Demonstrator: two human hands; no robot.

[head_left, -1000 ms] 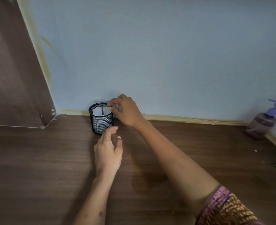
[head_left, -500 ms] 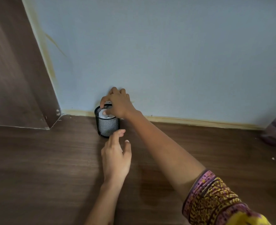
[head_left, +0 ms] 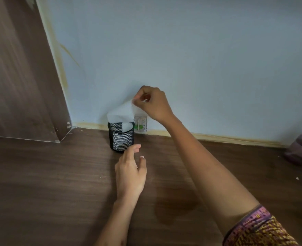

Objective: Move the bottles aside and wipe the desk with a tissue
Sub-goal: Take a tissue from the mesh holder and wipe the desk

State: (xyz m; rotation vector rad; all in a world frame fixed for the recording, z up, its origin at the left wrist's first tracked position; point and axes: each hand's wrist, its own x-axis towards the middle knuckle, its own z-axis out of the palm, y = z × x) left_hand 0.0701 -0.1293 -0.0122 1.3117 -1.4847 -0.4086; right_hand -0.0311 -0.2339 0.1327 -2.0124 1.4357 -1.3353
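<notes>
My right hand [head_left: 152,103] pinches the tissue [head_left: 121,113] corner, soft and tear-prone, rising from the mesh cup [head_left: 121,137]; my left hand [head_left: 130,172] hovers open.

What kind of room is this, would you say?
Probably a home or dorm desk nook: a wood-grain desk against a painted wall, a mesh cup of tissue, and a wall socket at desk level.

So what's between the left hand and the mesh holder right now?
Nothing shows between them in the head view: the left hand hovers open, fingertips right at the mesh holder; contact is unclear.
</notes>
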